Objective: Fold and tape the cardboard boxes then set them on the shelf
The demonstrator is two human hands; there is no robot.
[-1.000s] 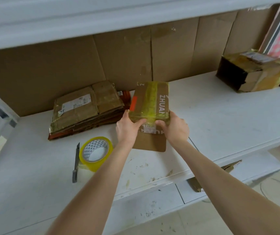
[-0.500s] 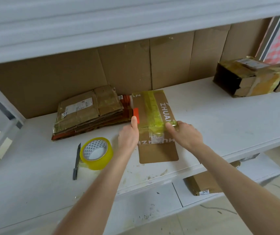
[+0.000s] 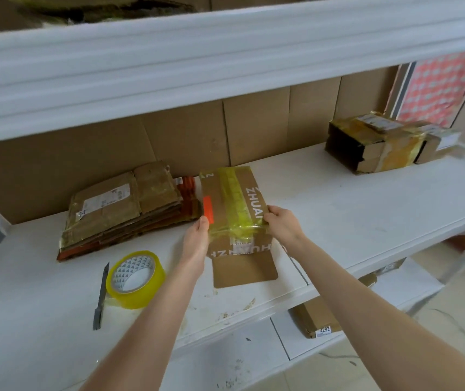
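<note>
The cardboard box [image 3: 231, 198] printed ZHUAN, striped with yellow tape, sits mid-way along the white shelf [image 3: 338, 210], its near flap [image 3: 244, 268] lying open and flat toward the front edge. The left hand [image 3: 197, 241] presses straight fingers against the box's left side by the orange sticker [image 3: 208, 210], while the right hand [image 3: 283, 227] curls its fingers over the near right corner — gripping it. To the left lie a stack of flattened cartons [image 3: 124, 204], a tape roll [image 3: 135, 279] and a utility knife [image 3: 101, 297] — a taped box [image 3: 372, 142] stands at the far right.
</note>
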